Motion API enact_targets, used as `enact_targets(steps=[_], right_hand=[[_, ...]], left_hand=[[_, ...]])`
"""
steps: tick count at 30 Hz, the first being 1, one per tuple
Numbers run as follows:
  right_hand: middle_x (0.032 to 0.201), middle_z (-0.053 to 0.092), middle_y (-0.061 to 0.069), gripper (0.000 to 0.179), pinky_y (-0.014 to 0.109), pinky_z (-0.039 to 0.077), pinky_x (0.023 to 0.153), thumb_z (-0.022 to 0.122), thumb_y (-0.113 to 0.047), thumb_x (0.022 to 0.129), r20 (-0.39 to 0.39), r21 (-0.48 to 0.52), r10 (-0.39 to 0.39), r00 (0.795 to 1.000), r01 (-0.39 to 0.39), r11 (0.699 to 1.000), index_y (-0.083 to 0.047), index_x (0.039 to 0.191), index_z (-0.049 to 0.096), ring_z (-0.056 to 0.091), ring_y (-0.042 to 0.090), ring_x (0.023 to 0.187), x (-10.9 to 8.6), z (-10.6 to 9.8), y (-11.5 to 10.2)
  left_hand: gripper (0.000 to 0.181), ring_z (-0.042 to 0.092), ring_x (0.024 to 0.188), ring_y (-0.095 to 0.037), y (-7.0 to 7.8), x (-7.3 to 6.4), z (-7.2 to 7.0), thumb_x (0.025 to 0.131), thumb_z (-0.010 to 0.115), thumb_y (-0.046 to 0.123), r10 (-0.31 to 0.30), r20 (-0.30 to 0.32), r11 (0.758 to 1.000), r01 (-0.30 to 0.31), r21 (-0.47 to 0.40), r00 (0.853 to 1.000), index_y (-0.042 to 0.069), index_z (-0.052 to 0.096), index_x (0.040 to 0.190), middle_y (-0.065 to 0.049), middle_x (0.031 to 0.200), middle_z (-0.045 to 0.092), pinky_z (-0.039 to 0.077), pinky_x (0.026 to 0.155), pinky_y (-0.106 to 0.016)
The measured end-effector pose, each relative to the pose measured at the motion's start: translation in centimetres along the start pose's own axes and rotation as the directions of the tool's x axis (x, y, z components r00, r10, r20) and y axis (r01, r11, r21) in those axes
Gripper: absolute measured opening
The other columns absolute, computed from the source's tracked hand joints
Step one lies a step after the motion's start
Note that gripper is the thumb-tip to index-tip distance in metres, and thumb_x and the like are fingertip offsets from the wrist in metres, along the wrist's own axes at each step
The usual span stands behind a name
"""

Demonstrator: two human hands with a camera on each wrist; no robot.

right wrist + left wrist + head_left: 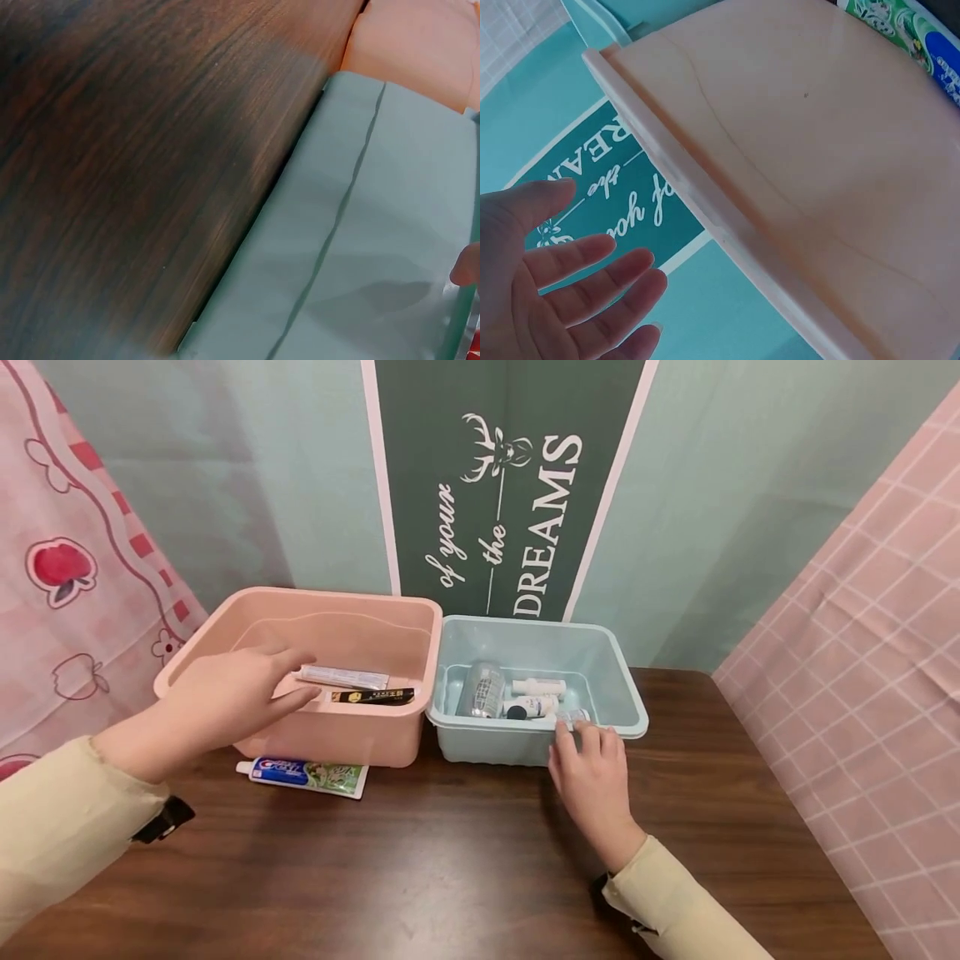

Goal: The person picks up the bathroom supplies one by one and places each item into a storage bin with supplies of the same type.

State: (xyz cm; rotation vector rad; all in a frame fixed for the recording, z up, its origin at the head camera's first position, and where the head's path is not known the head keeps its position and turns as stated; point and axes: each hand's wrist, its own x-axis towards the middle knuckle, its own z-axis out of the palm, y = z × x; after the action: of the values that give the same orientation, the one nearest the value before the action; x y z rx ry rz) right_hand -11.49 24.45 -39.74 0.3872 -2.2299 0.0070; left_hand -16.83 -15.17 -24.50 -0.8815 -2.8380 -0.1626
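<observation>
My left hand (232, 693) hovers over the left side of the pink bin (360, 735), holding nothing, its fingers spread apart in the left wrist view. Inside that bin lie a pale tube (343, 677) and a black box with gold print (375, 696). At the front rim of the light blue bin (495, 745), my right hand (596, 777) reaches over with its fingertips partly hidden. A small labelled item (573, 716) lies close to those fingertips; whether they pinch it cannot be told. The blue bin also holds a grey can-like container (484, 690) and small white bottles (538, 687).
A blue and green toothpaste tube (307, 777) lies on the brown wooden table (420, 868), in front of the pink bin. The two bins stand side by side. Behind them hangs a green cloth (517, 527) with white lettering; a pink checked cloth (862, 693) borders the right.
</observation>
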Motion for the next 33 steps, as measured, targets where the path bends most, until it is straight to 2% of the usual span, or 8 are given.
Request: enact_targets(steps=[3,8,14,19,25,33], right_hand=[[0.098,0.053,0.023,0.031,0.055,0.042,0.077,0.057,-0.016,0.083,0.008,-0.001,0.0,1.0,0.0,1.0,0.003,0.107,0.06,0.047,0.041,0.079,0.0,0.2,0.0],[0.099,0.052,0.024,0.032,0.053,0.042,0.075,0.059,-0.016,0.083,0.074,-0.004,-0.015,0.997,0.015,1.0,0.003,0.109,0.059,0.047,0.04,0.08,-0.1,0.1,-0.1],[0.1,0.053,0.024,0.033,0.053,0.042,0.074,0.058,-0.017,0.084,0.061,0.008,-0.013,0.998,0.013,1.0,0.003,0.11,0.059,0.046,0.041,0.08,-0.1,0.1,0.1],[0.099,0.053,0.024,0.033,0.053,0.041,0.073,0.056,-0.017,0.084,0.031,0.012,-0.014,0.999,0.013,1.0,0.003,0.11,0.06,0.046,0.041,0.079,-0.1,0.2,0.1],[0.096,0.054,0.024,0.033,0.053,0.041,0.072,0.056,-0.017,0.083,-0.027,0.016,-0.011,1.0,0.012,1.0,0.003,0.108,0.06,0.046,0.041,0.076,0.2,0.2,0.1],[0.096,0.054,0.024,0.034,0.052,0.041,0.069,0.058,-0.016,0.081,-0.007,0.012,-0.02,1.0,0.02,1.0,0.004,0.108,0.059,0.046,0.041,0.077,0.4,-0.1,0.0]], left_hand=[[0.04,0.064,0.081,-0.025,0.1,-0.5,0.2,0.087,0.062,0.034,0.007,-0.016,1.0,-0.007,-0.007,1.0,0.007,0.059,0.116,-0.013,0.101,0.065,0.048,0.055,-0.044],[0.039,0.065,0.081,-0.027,0.2,-1.4,1.1,0.085,0.065,0.034,0.016,-0.063,1.0,-0.017,-0.016,0.998,0.007,0.061,0.114,-0.014,0.102,0.066,0.049,0.057,-0.047],[0.032,0.064,0.071,-0.019,0.2,-1.7,1.8,0.084,0.066,0.033,0.041,-0.122,0.999,-0.043,-0.017,0.992,0.011,0.063,0.107,-0.005,0.092,0.067,0.045,0.049,-0.039],[0.024,0.063,0.069,-0.016,0.3,-2.1,1.9,0.084,0.067,0.03,0.081,-0.138,0.995,-0.087,-0.039,0.987,0.013,0.062,0.101,-0.001,0.085,0.065,0.045,0.05,-0.035],[0.028,0.058,0.067,-0.012,0.3,-2.6,2.1,0.082,0.069,0.03,0.129,-0.162,0.989,-0.138,-0.045,0.978,0.011,0.064,0.102,-0.001,0.089,0.065,0.049,0.059,-0.037],[0.026,0.049,0.058,-0.008,0.1,-3.1,3.1,0.078,0.072,0.027,0.164,-0.134,0.986,-0.166,0.0,0.977,0.009,0.065,0.096,0.004,0.075,0.057,0.045,0.053,-0.032]])
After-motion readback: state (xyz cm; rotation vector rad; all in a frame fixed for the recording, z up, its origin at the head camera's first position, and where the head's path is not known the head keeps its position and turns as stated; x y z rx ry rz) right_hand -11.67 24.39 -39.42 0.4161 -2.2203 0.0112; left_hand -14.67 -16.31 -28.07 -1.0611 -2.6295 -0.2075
